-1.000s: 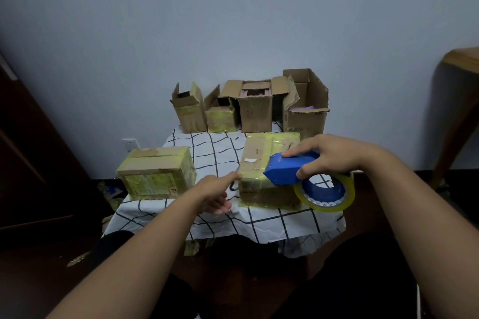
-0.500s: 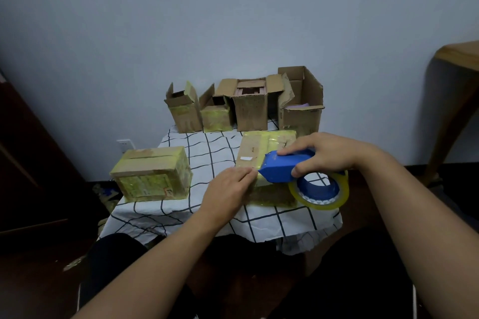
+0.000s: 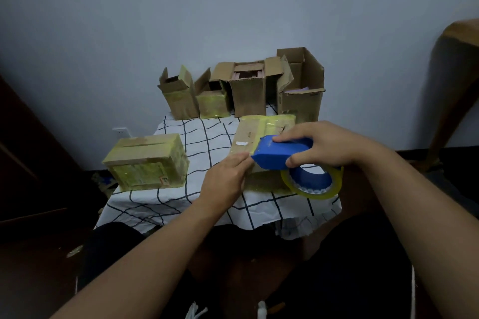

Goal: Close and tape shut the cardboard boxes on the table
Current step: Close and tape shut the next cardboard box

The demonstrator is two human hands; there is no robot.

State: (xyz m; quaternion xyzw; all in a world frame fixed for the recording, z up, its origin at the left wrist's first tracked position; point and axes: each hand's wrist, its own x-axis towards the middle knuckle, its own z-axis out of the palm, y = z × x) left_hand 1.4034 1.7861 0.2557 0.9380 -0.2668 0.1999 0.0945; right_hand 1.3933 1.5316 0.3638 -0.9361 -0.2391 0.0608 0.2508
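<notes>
A closed cardboard box [image 3: 256, 132] with yellowish tape along its top lies in the middle of the table. My right hand [image 3: 321, 145] grips a blue tape dispenser [image 3: 277, 155], whose front edge rests on the box's near end. Its yellowish tape roll [image 3: 312, 185] hangs over the box's near right corner. My left hand [image 3: 225, 179] lies with fairly straight fingers on the box's near left edge, fingertips touching the dispenser's front. A second closed box [image 3: 147, 160], covered in tape, stands at the table's left edge.
Several open cardboard boxes [image 3: 248, 93] with raised flaps stand in a row at the back against the wall. A white checked cloth [image 3: 207, 137] covers the small table. A wooden piece of furniture [image 3: 456, 80] stands at the right, and dark furniture [image 3: 23, 163] at the left.
My left hand has moved right from beside the box onto its near left edge, up against the dispenser. The dispenser in my right hand has barely shifted.
</notes>
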